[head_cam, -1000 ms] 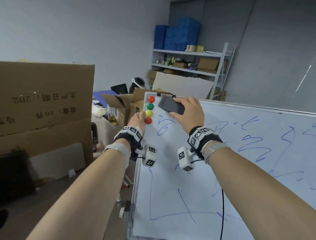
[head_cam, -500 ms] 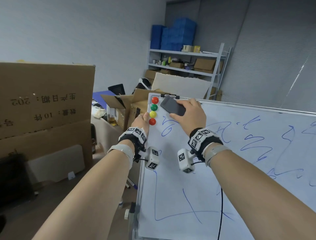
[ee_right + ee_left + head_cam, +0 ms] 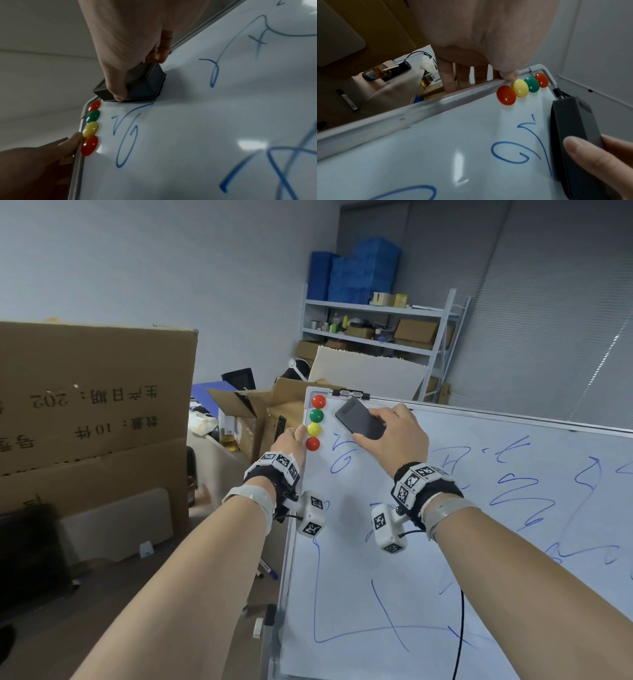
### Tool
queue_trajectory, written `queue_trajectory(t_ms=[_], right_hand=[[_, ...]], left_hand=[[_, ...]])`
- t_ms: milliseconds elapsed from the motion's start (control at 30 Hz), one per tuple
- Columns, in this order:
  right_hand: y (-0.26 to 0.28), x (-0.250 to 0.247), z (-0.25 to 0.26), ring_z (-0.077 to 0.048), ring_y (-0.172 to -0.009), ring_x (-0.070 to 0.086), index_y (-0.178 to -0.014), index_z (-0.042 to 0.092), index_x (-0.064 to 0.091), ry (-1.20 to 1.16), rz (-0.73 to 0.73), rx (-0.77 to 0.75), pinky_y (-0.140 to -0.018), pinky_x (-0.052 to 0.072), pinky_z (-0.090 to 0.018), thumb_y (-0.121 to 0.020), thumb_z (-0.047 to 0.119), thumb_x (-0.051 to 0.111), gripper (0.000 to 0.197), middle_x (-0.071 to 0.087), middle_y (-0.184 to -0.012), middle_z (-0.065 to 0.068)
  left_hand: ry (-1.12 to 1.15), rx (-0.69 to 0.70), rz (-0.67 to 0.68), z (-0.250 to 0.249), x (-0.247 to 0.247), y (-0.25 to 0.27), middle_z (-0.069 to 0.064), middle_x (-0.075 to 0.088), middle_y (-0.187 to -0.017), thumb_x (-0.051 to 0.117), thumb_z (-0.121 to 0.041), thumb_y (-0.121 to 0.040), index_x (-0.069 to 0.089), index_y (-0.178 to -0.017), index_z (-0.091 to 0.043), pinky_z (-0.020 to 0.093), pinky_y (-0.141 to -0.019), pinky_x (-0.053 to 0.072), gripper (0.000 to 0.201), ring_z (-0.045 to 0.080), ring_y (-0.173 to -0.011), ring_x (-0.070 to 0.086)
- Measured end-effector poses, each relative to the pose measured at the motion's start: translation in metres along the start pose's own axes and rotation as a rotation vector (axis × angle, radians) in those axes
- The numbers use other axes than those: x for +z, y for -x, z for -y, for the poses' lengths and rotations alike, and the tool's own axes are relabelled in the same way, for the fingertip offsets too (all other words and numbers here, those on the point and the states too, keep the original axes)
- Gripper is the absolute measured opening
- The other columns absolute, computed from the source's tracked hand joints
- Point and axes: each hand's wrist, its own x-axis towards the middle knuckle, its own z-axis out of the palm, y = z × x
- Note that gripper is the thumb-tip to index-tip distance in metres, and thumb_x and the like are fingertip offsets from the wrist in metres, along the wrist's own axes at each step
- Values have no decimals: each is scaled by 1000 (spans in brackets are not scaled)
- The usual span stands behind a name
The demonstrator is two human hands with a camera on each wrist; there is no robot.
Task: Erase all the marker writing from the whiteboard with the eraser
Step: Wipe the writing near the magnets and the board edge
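A whiteboard (image 3: 359, 542) with a metal frame carries blue marker scribbles (image 3: 520, 494) over most of its face. My right hand (image 3: 394, 436) grips a dark grey eraser (image 3: 359, 424) and presses it flat against the board near the top left corner, just above a blue scribble (image 3: 126, 135). The eraser (image 3: 140, 86) shows under my thumb in the right wrist view, and at the right in the left wrist view, the eraser (image 3: 573, 132). My left hand (image 3: 291, 440) holds the board's left frame edge (image 3: 436, 102), thumb on the front, fingers behind.
Red, green, yellow and red magnets (image 3: 317, 422) run down the board's top left corner. Large cardboard boxes (image 3: 89, 405) stand to the left. A shelf (image 3: 376, 316) with blue crates is behind. Markers (image 3: 267, 570) lie below the board's left side.
The eraser and my right hand have shifted slightly up and left toward the board's top corner. The left hand keeps its hold on the frame.
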Motion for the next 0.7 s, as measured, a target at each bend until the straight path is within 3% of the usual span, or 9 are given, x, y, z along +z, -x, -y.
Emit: queue_trajectory(t_ms=[167, 267, 367, 600, 700], right_hand=[[17, 4, -7, -16, -101, 54, -116, 29, 65, -25, 17, -30, -77, 50, -33, -70, 53, 78, 53, 53, -103, 5], [3, -2, 3, -18, -103, 52, -120, 30, 65, 9, 66, -102, -79, 47, -33, -71, 55, 77, 56, 54, -104, 4], [-10, -7, 12, -20, -107, 51, -123, 30, 64, 7, 35, -64, -83, 46, -32, -72, 53, 78, 57, 55, -107, 2], [60, 25, 16, -18, -99, 50, -118, 30, 65, -56, 169, -154, -79, 47, -34, -70, 51, 80, 55, 53, -100, 3], [58, 19, 13, -18, -100, 51, -118, 29, 64, -19, 188, -151, -81, 47, -35, -71, 52, 79, 54, 54, -102, 4]], left_hand=[[11, -7, -3, 2, 2, 1, 8, 56, -137, 24, -41, -106, 45, -141, -11, 25, -89, 31, 50, 24, -121, 53], [3, 7, -2, 4, -2, 2, 9, 56, -136, 24, -41, -106, 47, -140, -11, 25, -89, 32, 50, 24, -119, 54], [-1, -2, -5, 5, -3, 2, 9, 57, -134, 25, -40, -106, 48, -138, -10, 26, -90, 32, 50, 27, -123, 54], [42, -47, -37, 16, 4, 6, 15, 59, -132, 26, -41, -106, 52, -134, -4, 32, -102, 37, 54, 33, -125, 53], [38, -53, -31, 19, 10, 12, 16, 57, -134, 25, -42, -105, 51, -136, -3, 31, -103, 36, 56, 33, -127, 52]])
